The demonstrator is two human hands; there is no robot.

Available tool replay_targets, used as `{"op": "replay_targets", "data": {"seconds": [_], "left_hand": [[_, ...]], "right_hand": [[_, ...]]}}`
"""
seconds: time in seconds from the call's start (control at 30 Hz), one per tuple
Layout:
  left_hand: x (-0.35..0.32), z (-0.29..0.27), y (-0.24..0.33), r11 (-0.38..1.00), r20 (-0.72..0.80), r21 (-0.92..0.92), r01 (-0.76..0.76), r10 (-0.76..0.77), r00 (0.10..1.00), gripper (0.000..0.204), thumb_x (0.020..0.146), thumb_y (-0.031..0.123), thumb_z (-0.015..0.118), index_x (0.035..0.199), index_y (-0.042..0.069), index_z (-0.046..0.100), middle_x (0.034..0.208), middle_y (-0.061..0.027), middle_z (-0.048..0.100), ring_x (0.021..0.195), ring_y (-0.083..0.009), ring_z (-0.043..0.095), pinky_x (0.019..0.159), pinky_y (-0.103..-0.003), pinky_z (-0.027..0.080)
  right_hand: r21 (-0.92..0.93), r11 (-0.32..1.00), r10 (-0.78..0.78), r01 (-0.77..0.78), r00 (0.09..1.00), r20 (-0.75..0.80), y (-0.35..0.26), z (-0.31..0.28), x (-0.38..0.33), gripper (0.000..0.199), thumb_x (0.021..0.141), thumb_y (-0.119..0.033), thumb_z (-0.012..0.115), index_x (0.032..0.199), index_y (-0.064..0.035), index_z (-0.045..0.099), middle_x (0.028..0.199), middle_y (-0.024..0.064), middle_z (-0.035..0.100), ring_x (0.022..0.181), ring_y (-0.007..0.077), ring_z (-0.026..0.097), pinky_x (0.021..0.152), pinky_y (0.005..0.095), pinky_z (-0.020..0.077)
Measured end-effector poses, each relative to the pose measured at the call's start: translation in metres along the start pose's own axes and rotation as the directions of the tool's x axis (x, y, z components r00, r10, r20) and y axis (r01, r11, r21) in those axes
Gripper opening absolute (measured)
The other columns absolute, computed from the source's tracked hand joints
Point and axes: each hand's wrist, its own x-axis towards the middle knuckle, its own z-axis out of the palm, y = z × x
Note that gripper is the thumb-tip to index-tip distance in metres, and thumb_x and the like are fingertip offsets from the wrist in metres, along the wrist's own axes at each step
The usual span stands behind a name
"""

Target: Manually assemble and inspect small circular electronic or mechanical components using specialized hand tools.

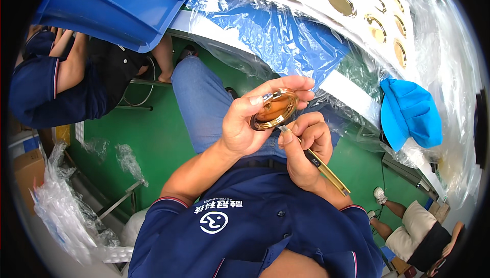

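Observation:
My left hand [239, 127] grips a shiny gold round piece [279, 105] by its edge, thumb on the near side and fingers behind. Its mirror-like face is tilted and reflects warm tones. Closed around a slim gold and black utility knife [326, 170], my right hand [305, 148] sits just below and to the right. The blade tip points up at the lower rim of the gold piece, very close to it; whether they touch I cannot tell. Both hands are above my lap.
On the table, a white sheet [319, 20] carries several similar gold pieces [340, 3]. Clear plastic film and a blue bag [286, 33] hang over its edge. A blue cap [411, 113] lies at right, a blue crate [122, 2] at far left. Other people sit left and lower right.

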Motion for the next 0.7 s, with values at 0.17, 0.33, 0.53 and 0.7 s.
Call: {"op": "replay_targets", "data": {"seconds": [0.17, 0.33, 0.53, 0.7], "left_hand": [[0.0, -0.011, -0.013, 0.993, 0.068, -0.094, -0.064, 0.071, 0.995, 0.055, 0.088, 0.05, 0.034, 0.114, 0.005, 0.05, 0.119, -0.0197, 0.048, 0.112, -0.0336, 0.047, 0.095, -0.045, 0.038], [0.001, -0.011, -0.02, 0.988, 0.107, -0.108, -0.108, 0.119, 0.987, 0.056, 0.09, 0.054, 0.032, 0.115, 0.008, 0.05, 0.118, -0.0187, 0.048, 0.111, -0.033, 0.048, 0.095, -0.045, 0.038], [0.002, -0.006, -0.018, 0.977, 0.041, -0.195, -0.088, 0.097, 0.994, 0.049, 0.09, 0.035, 0.042, 0.118, -0.004, 0.047, 0.117, -0.0211, 0.051, 0.111, -0.0302, 0.05, 0.098, -0.041, 0.037], [0.003, -0.006, -0.011, 0.996, -0.069, -0.032, -0.087, 0.085, 0.994, 0.048, 0.087, 0.036, 0.041, 0.117, -0.001, 0.048, 0.116, -0.0208, 0.052, 0.11, -0.0325, 0.05, 0.096, -0.044, 0.038]], "right_hand": [[0.019, 0.999, 0.029, -0.029, 1.0, -0.009, -0.001, 0.004, -0.004, 0.026, 0.08, 0.01, 0.055, 0.077, -0.0072, 0.036, 0.09, 0.0063, 0.042, 0.073, 0.0073, 0.046, 0.063, 0.0207, 0.0407], [0.02, 1.0, 0.015, -0.014, 0.999, -0.038, 0.001, 0.004, -0.003, 0.026, 0.08, 0.01, 0.055, 0.076, -0.0072, 0.036, 0.09, 0.0059, 0.042, 0.073, 0.0071, 0.046, 0.064, 0.0209, 0.0413], [0.005, 1.0, 0.014, -0.014, 0.999, -0.05, -0.001, 0.002, -0.003, 0.026, 0.08, 0.01, 0.055, 0.077, -0.0071, 0.036, 0.09, 0.0066, 0.042, 0.073, 0.0071, 0.047, 0.065, 0.0208, 0.0417], [0.074, 0.997, 0.013, -0.013, 1.0, -0.005, -0.001, 0.002, -0.002, 0.026, 0.08, 0.012, 0.052, 0.076, -0.0062, 0.033, 0.091, 0.0079, 0.041, 0.072, 0.0091, 0.049, 0.063, 0.0225, 0.0448]]}}
